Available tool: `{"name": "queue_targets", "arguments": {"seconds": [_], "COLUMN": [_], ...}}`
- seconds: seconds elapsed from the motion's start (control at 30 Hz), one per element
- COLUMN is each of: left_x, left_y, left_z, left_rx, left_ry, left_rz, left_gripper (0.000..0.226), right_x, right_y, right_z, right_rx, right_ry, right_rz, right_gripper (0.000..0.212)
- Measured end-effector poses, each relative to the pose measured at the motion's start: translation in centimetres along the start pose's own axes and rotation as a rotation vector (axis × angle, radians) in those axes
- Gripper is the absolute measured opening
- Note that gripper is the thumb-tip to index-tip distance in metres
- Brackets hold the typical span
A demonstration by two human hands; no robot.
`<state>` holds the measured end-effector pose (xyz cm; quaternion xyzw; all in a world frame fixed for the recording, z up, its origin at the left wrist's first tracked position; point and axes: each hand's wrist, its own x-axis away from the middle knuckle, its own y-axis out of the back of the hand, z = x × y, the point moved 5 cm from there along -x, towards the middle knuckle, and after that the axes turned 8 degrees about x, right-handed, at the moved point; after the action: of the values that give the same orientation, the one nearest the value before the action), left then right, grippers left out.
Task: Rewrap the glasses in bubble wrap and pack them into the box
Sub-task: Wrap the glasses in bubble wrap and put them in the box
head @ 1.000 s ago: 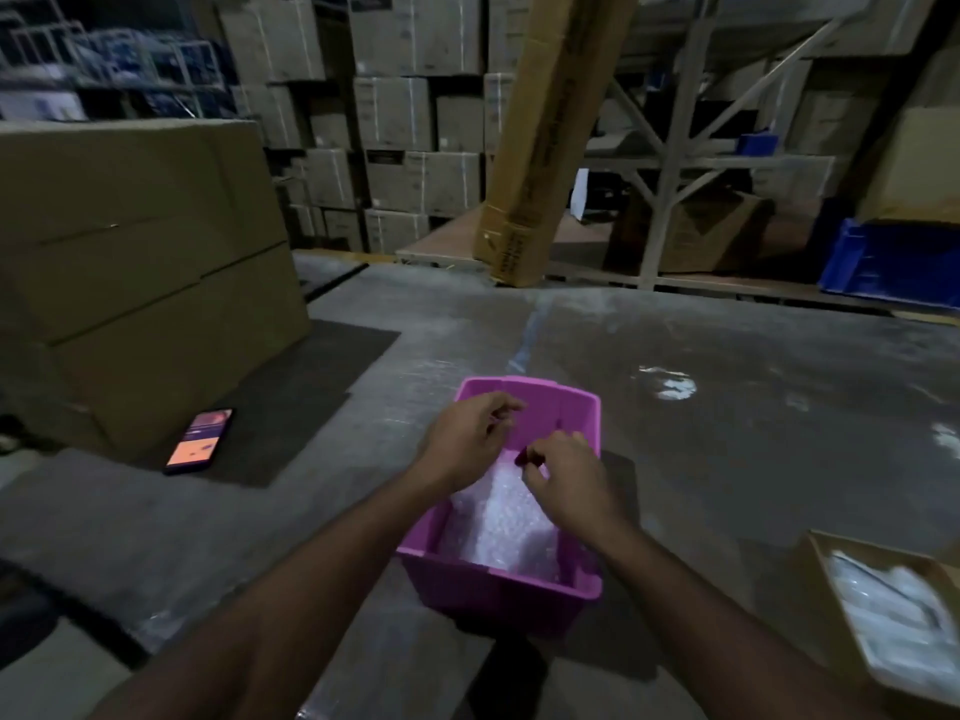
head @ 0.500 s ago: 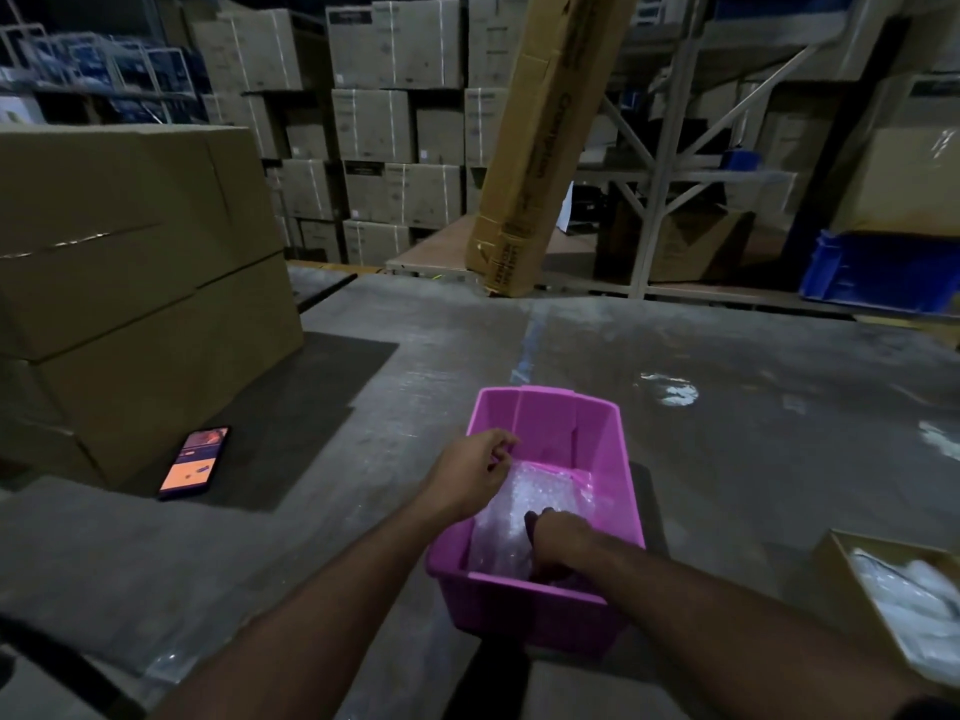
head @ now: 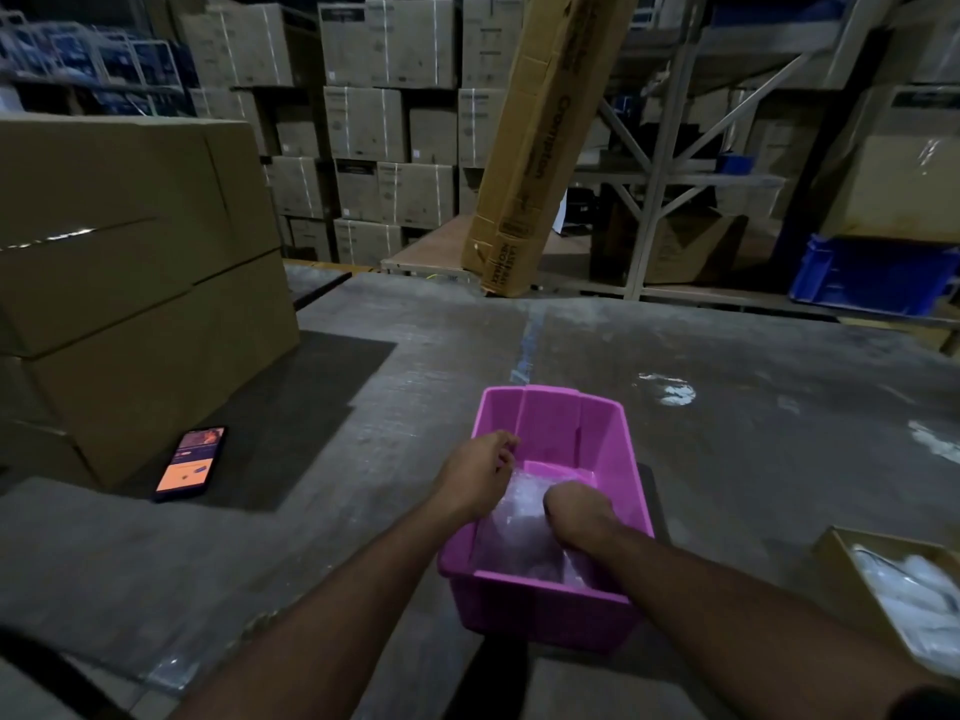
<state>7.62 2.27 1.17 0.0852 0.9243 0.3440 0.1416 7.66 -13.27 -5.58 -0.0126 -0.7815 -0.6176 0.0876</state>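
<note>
Since the frame a second ago, the right hand [head: 574, 514] has dropped from above the rim down into the bright pink plastic tub [head: 621, 459], and it is now pressing wrist-deep into the crinkled clear bubble wrap [head: 511, 530] lying on the tub's floor. Its fingers are pointing down and away from the camera, so I cannot tell whether they are closing on anything. The left hand [head: 478, 472] is hovering over the tub's left rim with its fingers loosely curled; its fingertips are lying close to the upper edge of the wrap, but whether they are pinching it is not clear.

No glass is showing plainly; if one is there, it is sitting hidden inside or under the wrap in the tub. At the right edge, an open brown cardboard box [head: 852, 589] is already holding pale wrapped bundles [head: 917, 589], which suggests that some of the packing is done. The person appears to be fetching the next piece, so wrapping it and carrying it across to the box are likely still ahead. A lit smartphone [head: 191, 464] is lying on the concrete floor [head: 727, 459], well apart to the left.
</note>
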Motion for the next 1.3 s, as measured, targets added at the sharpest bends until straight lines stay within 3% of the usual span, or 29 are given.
{"name": "queue_targets", "arguments": {"seconds": [0.1, 0.23, 0.3, 0.43, 0.6, 0.73, 0.87, 1.07, 1.17, 1.3], "left_x": [-0.2, 0.0, -0.1, -0.9, -2.1, -2.7, -3.0, -3.4, -3.9, -3.8], "left_y": [0.0, 0.0, 0.2, 0.5, -1.2, -3.3, -5.7, -8.8, -9.9, -10.8], "left_z": [0.5, 0.3, -0.8, -3.0, -4.9, -6.2, -7.8, -9.8, -10.6, -12.8], "left_rx": [0.094, 0.222, 0.268, 0.440, 0.734, 0.901, 0.956, 1.051, 0.977, 0.884], "left_ry": [0.022, 0.033, -0.021, -0.075, -0.001, 0.110, 0.141, 0.160, 0.107, 0.005], "left_rz": [-0.004, 0.149, 0.196, 0.099, 0.200, 0.209, 0.248, 0.273, 0.219, 0.229], "left_gripper": [0.045, 0.094, 0.102, 0.069, 0.011, 0.029, 0.039, 0.057, 0.048, 0.027], "right_x": [-0.2, 1.2, 2.7, 6.6, 10.1, 12.4, 14.0, 16.5, 17.7, 18.7], "right_y": [1.2, 5.1, 7.1, 8.8, 7.9, 6.1, 4.5, 2.2, 1.4, 1.4], "right_z": [-1.5, -4.1, -5.4, -6.7, -9.1, -11.4, -13.6, -18.2, -20.1, -21.5], "right_rx": [-0.171, -0.515, -0.709, -1.167, -1.610, -1.917, -1.931, -1.883, -1.678, -1.619], "right_ry": [-0.083, -0.087, -0.035, 0.043, -0.017, -0.046, -0.159, -0.495, -0.599, -0.476], "right_rz": [-0.064, -0.203, -0.271, -0.189, -0.170, -0.233, -0.395, -0.709, -0.776, -0.740], "right_gripper": [0.019, 0.021, 0.018, 0.021, 0.020, 0.041, 0.053, 0.040, 0.030, 0.021]}}
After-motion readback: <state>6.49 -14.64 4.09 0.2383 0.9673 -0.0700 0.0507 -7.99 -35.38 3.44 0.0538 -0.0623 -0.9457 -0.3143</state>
